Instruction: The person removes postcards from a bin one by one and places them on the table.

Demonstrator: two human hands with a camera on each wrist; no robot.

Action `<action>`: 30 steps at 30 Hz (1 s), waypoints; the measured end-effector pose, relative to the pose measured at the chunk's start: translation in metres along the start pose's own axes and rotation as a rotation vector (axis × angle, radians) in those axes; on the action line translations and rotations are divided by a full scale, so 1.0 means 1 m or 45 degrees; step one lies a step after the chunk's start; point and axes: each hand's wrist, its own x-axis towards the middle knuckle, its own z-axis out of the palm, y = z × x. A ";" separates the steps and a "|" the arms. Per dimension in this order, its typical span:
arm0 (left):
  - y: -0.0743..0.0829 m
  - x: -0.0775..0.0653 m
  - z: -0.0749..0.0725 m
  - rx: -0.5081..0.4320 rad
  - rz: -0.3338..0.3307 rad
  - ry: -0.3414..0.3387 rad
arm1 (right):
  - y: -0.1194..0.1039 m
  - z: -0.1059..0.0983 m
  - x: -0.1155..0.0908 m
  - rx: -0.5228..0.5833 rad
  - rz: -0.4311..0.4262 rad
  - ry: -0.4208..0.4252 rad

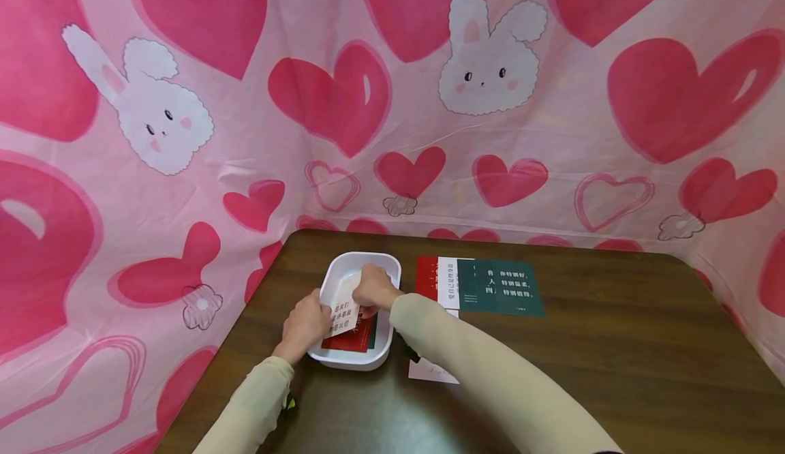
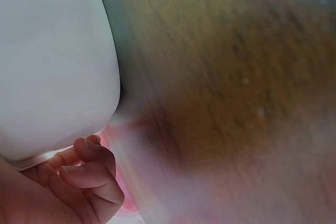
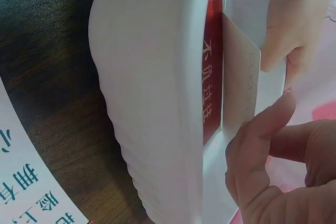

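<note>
- White plastic makes up the basin (image 1: 351, 364), a rounded oblong standing just left of the centre of the frame in the lower half of the head view.
- Inside it, the pale card (image 1: 345, 314) with dark printed characters stands tilted above a red card (image 1: 347, 342), with a sliver of dark green beside the latter.
- The right hand (image 1: 375, 287) reaches in over the far part of the basin and pinches the pale card between thumb and fingers.
- The left hand (image 1: 306, 322) grips the basin's left rim, fingers curled round its outside, the thumb next to the pale card's edge.
- Right of the basin, near the middle of the frame, printed papers overlap: a red sheet (image 1: 426, 270) at the left, a white sheet (image 1: 449, 280) next, and dark green paper (image 1: 503, 287) at the right.
- Lower down, a pale pink sheet (image 1: 428, 371) shows partly from behind the right sleeve (image 1: 478, 358), which is cream.
- All rests on a brown wood-grain table (image 1: 613, 324).
- Pink cloth (image 1: 417, 123) with hearts and white rabbits fills the upper frame.
</note>
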 end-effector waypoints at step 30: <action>-0.002 0.001 0.002 -0.030 0.001 -0.009 | 0.009 -0.023 -0.020 -0.083 -0.244 0.097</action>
